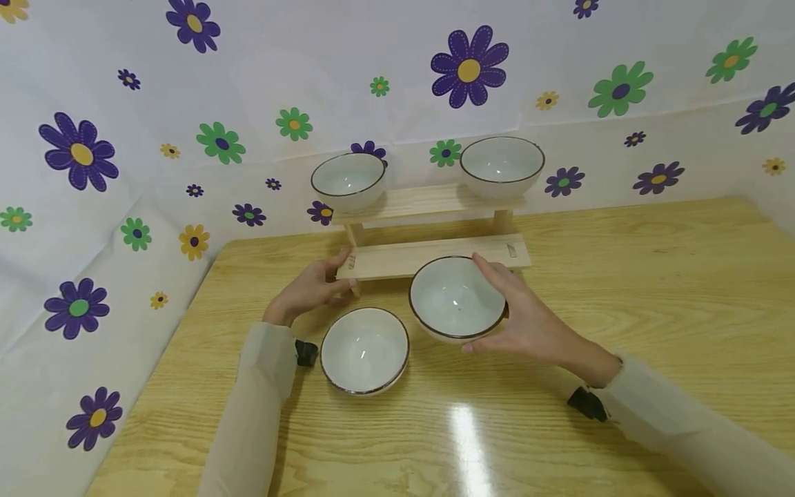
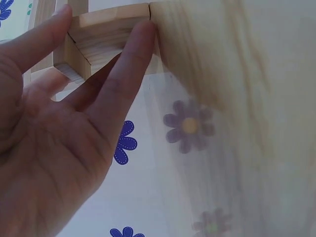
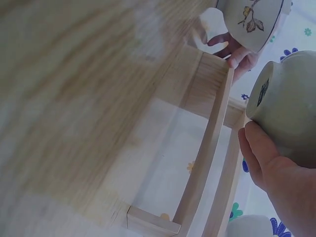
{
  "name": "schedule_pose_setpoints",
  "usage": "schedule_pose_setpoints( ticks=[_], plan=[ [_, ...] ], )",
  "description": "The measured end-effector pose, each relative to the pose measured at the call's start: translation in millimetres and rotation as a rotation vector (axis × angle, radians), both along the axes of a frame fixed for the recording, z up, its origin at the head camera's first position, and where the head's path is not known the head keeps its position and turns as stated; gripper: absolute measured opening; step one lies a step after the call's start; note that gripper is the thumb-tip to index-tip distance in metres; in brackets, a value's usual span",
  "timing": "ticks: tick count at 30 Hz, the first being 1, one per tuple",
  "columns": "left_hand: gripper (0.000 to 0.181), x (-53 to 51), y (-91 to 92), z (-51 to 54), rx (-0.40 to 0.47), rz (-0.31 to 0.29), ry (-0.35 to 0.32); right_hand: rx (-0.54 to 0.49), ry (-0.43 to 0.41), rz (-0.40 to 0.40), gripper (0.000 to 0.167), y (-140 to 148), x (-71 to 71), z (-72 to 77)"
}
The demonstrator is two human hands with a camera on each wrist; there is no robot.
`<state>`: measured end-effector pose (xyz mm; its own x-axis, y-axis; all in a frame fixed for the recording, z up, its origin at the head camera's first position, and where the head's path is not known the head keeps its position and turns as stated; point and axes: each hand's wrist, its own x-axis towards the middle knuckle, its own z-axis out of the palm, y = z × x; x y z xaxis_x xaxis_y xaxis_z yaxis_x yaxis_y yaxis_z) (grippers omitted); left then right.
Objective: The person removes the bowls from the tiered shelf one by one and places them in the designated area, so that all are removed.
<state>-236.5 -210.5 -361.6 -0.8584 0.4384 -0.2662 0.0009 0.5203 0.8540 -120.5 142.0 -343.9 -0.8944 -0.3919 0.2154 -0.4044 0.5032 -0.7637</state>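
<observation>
A white bowl with a dark rim [image 1: 456, 297] is in my right hand [image 1: 534, 321], in front of the two-tier wooden rack [image 1: 435, 257]. The right wrist view shows this bowl [image 3: 291, 106] tilted, fingers under it by the foot. My left hand [image 1: 313, 286] grips the left end of the rack's lower tier; in the left wrist view its fingers [image 2: 123, 69] lie around the wooden end [image 2: 111, 24]. A second bowl [image 1: 364, 351] stands on the table near the left wrist. Two more bowls sit on the upper tier, one at the left [image 1: 349, 181] and one at the right [image 1: 502, 168].
The wood-grain table [image 1: 621, 290] reaches back to a white flower-printed cloth [image 1: 397, 41], which also covers the left side. Dark straps [image 1: 586, 404] show at both wrists. A light reflection falls on the table in front.
</observation>
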Motion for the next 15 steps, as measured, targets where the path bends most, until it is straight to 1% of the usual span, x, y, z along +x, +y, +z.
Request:
schedule_pose_setpoints(
  ticks=[8,13,15],
  plan=[
    [0.076,0.1,1.5,2.5,0.005,-0.001,-0.007,-0.044,0.024,0.032,0.128,6.6,11.5,-1.5],
    [0.076,0.6,1.8,2.9,0.015,0.005,-0.011,-0.025,0.015,0.017,0.130,9.7,19.4,-3.3],
    [0.075,0.9,1.6,3.0,0.017,0.006,-0.011,-0.018,0.023,0.024,0.131,11.1,21.3,-4.6]
  ],
)
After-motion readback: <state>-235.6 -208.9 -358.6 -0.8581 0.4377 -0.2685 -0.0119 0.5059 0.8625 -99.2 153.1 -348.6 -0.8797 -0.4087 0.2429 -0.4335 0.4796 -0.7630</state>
